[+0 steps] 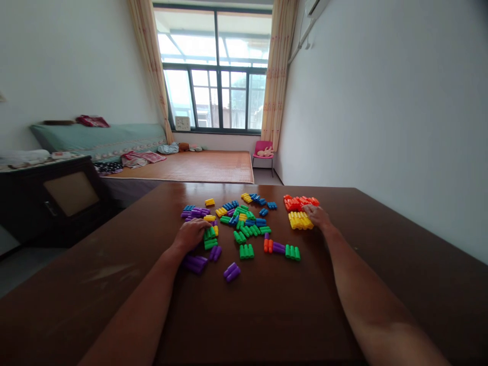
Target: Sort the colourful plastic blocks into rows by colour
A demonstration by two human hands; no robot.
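Observation:
My left hand (193, 233) reaches into the left side of the spread of plastic blocks, its fingertips by green blocks (210, 234); whether it grips one cannot be made out. Purple blocks (195, 263) lie beside its wrist. My right hand (316, 215) is at the right edge of a row of yellow blocks (300, 220), just below a cluster of orange-red blocks (293, 203). Its fingertips touch the blocks, but their grip is unclear. Between my hands lie mixed green, blue, yellow and purple blocks (249, 231). Nearer me is a purple piece (232, 272).
The blocks lie on a dark brown table (255, 320). Beyond its far edge stand a bed (213, 165) with clothes on it and a pink chair (263, 150). At the left is a dark cabinet (57, 198); a white wall runs along the right.

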